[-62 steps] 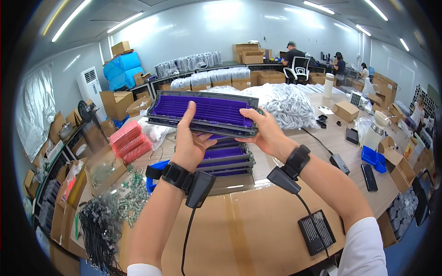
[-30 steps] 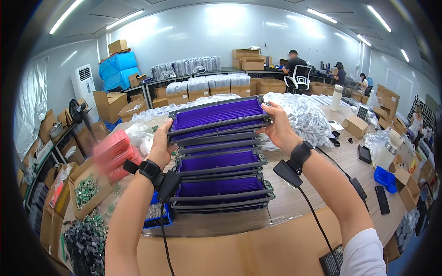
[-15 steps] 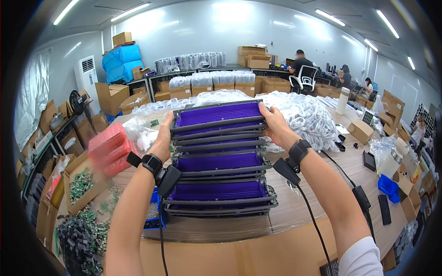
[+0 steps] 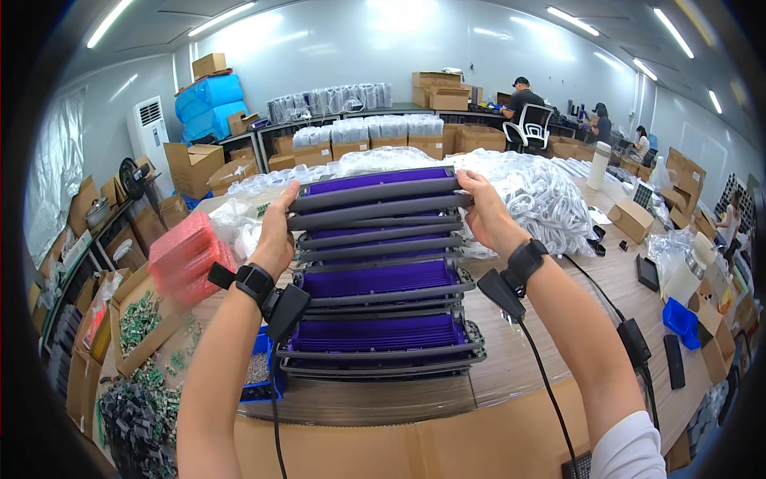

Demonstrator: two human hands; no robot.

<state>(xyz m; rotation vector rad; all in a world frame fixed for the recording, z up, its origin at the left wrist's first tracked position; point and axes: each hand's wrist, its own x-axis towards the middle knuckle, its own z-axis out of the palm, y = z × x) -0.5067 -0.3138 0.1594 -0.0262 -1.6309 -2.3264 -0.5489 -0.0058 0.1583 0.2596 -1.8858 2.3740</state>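
At the far end of a stack of long purple-and-dark-grey plastic housings (image 4: 375,333), both my hands hold the ends of a housing (image 4: 379,191). My left hand (image 4: 276,239) is closed on its left end, with the fingers mostly hidden behind. My right hand (image 4: 488,214) grips the right end, thumb along the top edge. Whether more than one housing is in the grip is unclear. The lower housings lie in overlapping rows on the wooden table (image 4: 359,409). Each wrist wears a black strap with a cabled dark device.
Red bubble-wrapped packs (image 4: 190,257) and a box of green circuit boards (image 4: 140,319) are at left. A blue bin (image 4: 259,371) of small parts sits beside the stack. White cables (image 4: 531,199) are heaped behind. A cardboard sheet (image 4: 343,447) lies in front.
The held housing has tilted, so less of its purple inside shows and more of its grey front edge. Both hands have shifted slightly with it; the lower stack stays nearly the same.
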